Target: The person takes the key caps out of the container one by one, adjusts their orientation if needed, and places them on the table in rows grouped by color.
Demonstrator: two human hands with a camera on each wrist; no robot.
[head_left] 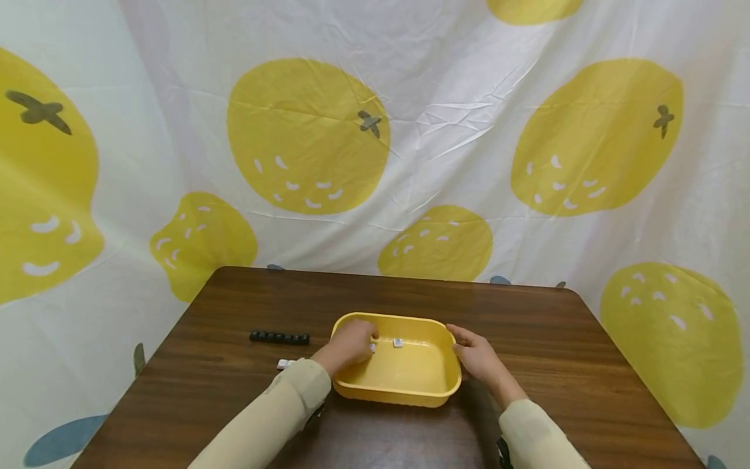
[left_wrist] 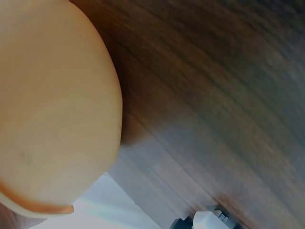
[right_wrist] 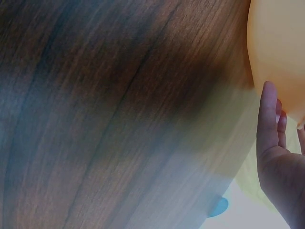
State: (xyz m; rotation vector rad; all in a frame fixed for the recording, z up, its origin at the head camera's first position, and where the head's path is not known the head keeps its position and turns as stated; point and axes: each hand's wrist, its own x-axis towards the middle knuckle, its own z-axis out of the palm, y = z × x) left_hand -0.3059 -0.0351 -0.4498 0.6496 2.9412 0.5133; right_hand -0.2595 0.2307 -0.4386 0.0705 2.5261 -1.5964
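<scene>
A shallow yellow plastic basin stands on the table, also seen as a large blurred wall in the left wrist view. My left hand reaches over its left rim, fingers bent down inside. A small white block shows right by those fingers; whether they pinch it is hidden. Another small white block with a dark mark lies on the basin's floor. At the right rim my right hand holds the basin, fingers along the outer wall in the right wrist view.
Left of the basin, a row of small black blocks lies on the brown wooden table. Nearer me are small white blocks, partly behind the left forearm. A lemon-print curtain hangs behind the table.
</scene>
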